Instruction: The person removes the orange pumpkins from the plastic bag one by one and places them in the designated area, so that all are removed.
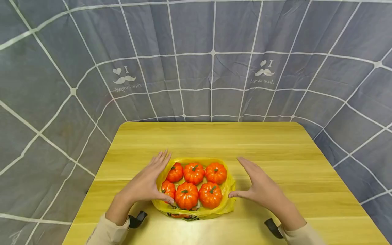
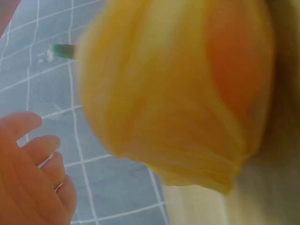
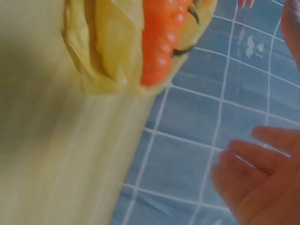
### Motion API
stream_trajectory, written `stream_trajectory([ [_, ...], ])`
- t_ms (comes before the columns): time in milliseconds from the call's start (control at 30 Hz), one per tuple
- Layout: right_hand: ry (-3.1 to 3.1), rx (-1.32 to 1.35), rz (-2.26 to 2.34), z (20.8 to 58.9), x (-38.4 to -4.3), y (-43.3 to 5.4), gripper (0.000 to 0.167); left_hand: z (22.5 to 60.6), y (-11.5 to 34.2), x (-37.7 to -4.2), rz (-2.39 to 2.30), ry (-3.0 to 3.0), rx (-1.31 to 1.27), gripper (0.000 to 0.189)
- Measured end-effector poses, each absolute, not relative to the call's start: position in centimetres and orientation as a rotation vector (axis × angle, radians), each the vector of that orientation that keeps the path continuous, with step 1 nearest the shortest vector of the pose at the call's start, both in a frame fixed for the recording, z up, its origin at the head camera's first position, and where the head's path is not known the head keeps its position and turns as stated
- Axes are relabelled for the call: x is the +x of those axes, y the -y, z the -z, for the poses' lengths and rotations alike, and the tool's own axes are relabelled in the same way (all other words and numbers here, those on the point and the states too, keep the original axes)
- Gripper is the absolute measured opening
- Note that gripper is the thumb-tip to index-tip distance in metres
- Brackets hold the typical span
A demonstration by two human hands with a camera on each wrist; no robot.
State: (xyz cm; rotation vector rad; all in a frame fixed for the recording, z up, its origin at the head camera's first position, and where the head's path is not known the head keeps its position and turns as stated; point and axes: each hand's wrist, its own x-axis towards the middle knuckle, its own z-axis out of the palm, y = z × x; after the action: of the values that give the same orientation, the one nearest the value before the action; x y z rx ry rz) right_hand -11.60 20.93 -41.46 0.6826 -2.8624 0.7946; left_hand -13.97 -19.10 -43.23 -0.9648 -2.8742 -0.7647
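Several shiny orange pumpkins (image 1: 186,196) with green stems sit in two rows inside a yellow plastic bag (image 1: 229,200), its mouth spread wide at the table's front middle. At the bag's left side is my left hand (image 1: 146,182), fingers extended and thumb over the near left rim; whether it touches the bag I cannot tell. To the right, my right hand (image 1: 261,187) holds nothing, thumb and fingers spread apart, the thumb tip close to the bag's right edge. The left wrist view shows the bag's side (image 2: 178,93) close up and blurred.
The bag stands on a wooden table (image 1: 275,146) with rounded far corners. A grey cloth (image 1: 196,71) with white grid lines hangs behind and along both sides. Black straps (image 1: 137,219) are on both wrists, below the light sleeves (image 1: 108,231).
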Motion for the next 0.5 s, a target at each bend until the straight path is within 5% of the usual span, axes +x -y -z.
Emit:
stream_trajectory([
  [500, 2.797, 0.519, -1.441, 45.8, -10.5, -17.6, 0.103, 46.7, 20.7, -14.1, 1.169, 2.941, -0.921, 0.146],
])
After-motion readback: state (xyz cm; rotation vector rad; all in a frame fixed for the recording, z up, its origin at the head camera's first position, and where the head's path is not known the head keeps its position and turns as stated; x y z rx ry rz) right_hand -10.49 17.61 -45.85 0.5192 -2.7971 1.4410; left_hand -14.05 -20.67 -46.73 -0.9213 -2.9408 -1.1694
